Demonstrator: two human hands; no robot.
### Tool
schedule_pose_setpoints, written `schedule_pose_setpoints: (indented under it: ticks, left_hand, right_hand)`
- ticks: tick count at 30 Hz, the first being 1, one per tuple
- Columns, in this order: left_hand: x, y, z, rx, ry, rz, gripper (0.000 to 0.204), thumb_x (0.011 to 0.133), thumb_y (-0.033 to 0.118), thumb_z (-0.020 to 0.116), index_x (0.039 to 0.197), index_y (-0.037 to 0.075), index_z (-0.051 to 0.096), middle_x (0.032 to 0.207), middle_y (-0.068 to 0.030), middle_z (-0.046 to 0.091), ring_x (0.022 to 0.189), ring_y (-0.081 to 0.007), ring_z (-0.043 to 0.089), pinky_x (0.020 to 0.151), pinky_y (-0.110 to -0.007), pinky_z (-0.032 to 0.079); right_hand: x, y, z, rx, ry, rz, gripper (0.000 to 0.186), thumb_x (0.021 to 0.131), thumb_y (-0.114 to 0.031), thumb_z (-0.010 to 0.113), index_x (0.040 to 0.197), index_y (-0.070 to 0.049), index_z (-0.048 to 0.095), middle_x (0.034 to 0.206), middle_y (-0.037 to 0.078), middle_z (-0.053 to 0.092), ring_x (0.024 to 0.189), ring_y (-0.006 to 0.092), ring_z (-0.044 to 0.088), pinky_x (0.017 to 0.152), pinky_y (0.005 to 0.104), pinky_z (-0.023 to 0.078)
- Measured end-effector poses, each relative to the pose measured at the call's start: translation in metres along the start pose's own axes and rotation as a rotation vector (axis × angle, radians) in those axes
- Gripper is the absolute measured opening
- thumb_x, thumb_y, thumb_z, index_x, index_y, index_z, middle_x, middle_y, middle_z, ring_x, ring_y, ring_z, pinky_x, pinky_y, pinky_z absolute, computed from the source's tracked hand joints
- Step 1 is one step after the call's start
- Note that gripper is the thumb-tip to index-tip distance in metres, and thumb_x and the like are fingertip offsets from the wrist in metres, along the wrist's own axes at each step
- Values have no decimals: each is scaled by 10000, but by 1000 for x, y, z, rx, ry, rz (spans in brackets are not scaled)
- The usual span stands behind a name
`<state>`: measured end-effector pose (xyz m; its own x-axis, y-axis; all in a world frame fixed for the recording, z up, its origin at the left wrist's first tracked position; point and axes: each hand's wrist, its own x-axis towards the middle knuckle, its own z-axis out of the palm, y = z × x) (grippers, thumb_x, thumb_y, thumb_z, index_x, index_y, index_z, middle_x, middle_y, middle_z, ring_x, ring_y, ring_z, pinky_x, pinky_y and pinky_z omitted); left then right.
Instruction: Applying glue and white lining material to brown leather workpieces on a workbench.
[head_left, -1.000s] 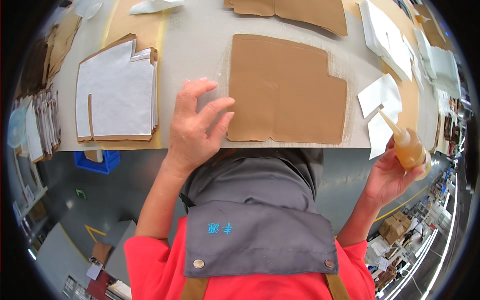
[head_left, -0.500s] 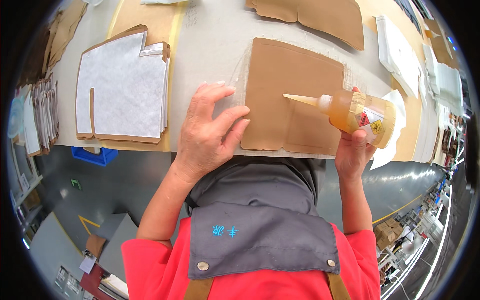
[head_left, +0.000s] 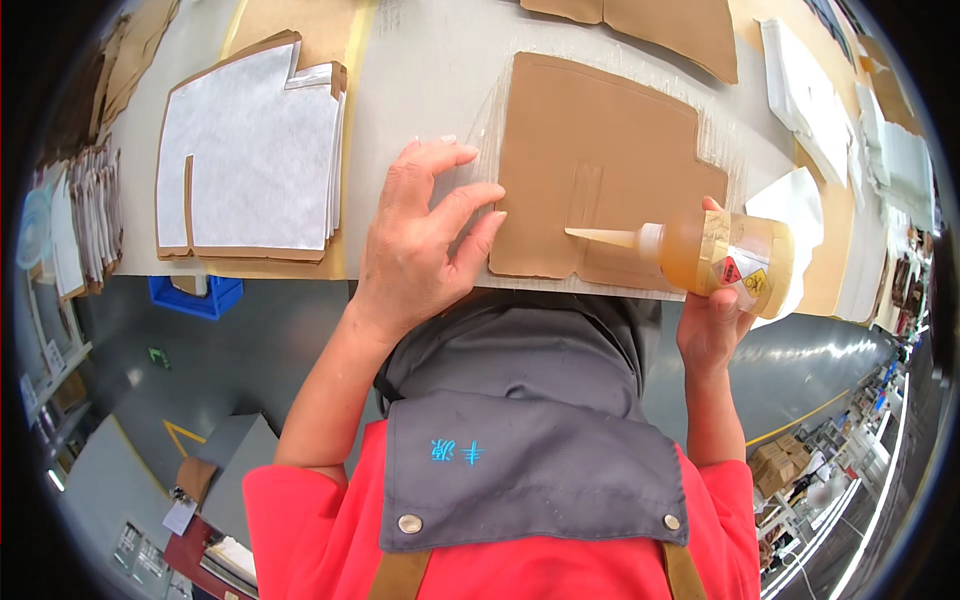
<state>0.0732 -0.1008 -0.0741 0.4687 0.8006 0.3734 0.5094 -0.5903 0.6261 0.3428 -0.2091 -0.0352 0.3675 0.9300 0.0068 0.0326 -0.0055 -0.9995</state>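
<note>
A brown cardboard cut-out (head_left: 610, 160) lies flat on the pale table (head_left: 420, 90) in front of me. My left hand (head_left: 425, 240) rests open, fingers spread, on the table at the cut-out's left edge, fingertips touching it. My right hand (head_left: 712, 320) grips a clear squeeze bottle of amber glue (head_left: 722, 256), held sideways. The bottle's long nozzle (head_left: 600, 236) points left over the near part of the cardboard, close to a narrow slot in it.
A stack of white-faced cut panels (head_left: 245, 150) lies at the left. More brown cardboard (head_left: 660, 25) sits at the far edge, white sheets (head_left: 800, 90) at the right. A blue bin (head_left: 195, 295) stands under the table. Grey floor lies below.
My right hand brought the glue bottle from the table's right edge over the cardboard, and the nozzle now sits lower and nearer the front edge. My left hand stayed at the cut-out's left side.
</note>
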Motion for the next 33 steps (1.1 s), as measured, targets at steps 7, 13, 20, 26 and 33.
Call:
schedule_pose_setpoints:
  ticks: [7, 13, 20, 26, 33]
  left_hand:
    - [-2, 1, -1, 11, 12, 1, 175, 796, 97, 750, 969, 91, 720, 1202, -106, 570, 1190, -333, 544, 1085, -503, 408]
    - [-2, 2, -1, 15, 29, 3, 172, 800, 97, 748, 970, 93, 721, 1193, -102, 581, 1179, -316, 555, 1081, -492, 417]
    - [0, -1, 0, -4, 52, -8, 176, 806, 87, 738, 981, 97, 721, 1189, -106, 583, 1174, -312, 559, 1080, -490, 418]
    - [0, -1, -2, -35, 125, -34, 242, 804, 45, 717, 1043, 80, 706, 1184, -118, 584, 1140, -316, 577, 1059, -469, 441]
    - [-3, -2, -2, -102, 153, -102, 266, 816, 27, 696, 1077, 79, 682, 1160, -112, 562, 1133, -310, 568, 1049, -476, 448]
  right_hand:
    - [-23, 2, -6, 2, 17, 24, 980, 781, -531, 785, 1502, -118, 266, 1476, 249, 411, 1370, 313, 431, 1107, 466, 410]
    - [-30, 4, 2, 33, 49, 58, 999, 743, -537, 815, 1486, -116, 296, 1473, 240, 417, 1357, 307, 439, 1104, 465, 401]
    - [-24, 11, 29, 101, -24, 66, 999, 741, -537, 815, 1485, -114, 300, 1483, 238, 402, 1324, 301, 473, 1070, 449, 441]
    - [-4, 5, 36, 408, -53, 154, 748, 931, -524, 607, 1490, -117, 322, 1531, 198, 358, 1286, 292, 529, 927, 382, 576]
    - [89, 1, 45, 353, 16, -34, 490, 976, -330, 625, 1332, -20, 495, 1249, 88, 609, 1111, 217, 639, 909, 417, 580]
